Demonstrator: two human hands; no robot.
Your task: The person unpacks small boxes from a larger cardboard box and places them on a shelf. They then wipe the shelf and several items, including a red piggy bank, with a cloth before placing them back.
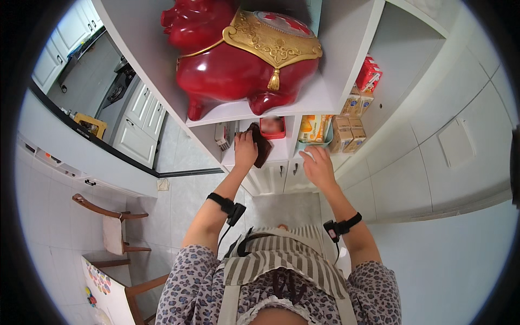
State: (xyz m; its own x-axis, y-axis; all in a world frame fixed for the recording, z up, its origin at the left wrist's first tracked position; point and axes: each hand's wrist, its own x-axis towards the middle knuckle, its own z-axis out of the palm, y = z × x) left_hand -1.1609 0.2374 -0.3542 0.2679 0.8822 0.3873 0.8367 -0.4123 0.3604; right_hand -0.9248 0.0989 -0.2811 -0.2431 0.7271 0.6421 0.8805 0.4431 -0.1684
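Observation:
My left hand (pixel 246 151) rests over the left side of a dark brown cloth (pixel 263 150), glossy enough that it may be soft leather. The cloth lies on the low white shelf and hangs over its front edge. Just behind it is a red tin or box (pixel 272 133) with a picture on top. A small white box (pixel 222 137) stands left of my fingers. My right hand (pixel 319 164) hovers with nothing in it, its fingers loosely bent, before a light-blue basket (pixel 301 145) that holds an orange-and-white package (pixel 313 128).
A large red pig-like figure (pixel 243 77) with a gold saddle cloth fills the shelf above. Drink cartons (pixel 347 134) are stacked at the right, with red packs (pixel 369 75) behind. Cabinet doors (pixel 266 178) lie below. A wooden chair (pixel 113 227) stands at the left.

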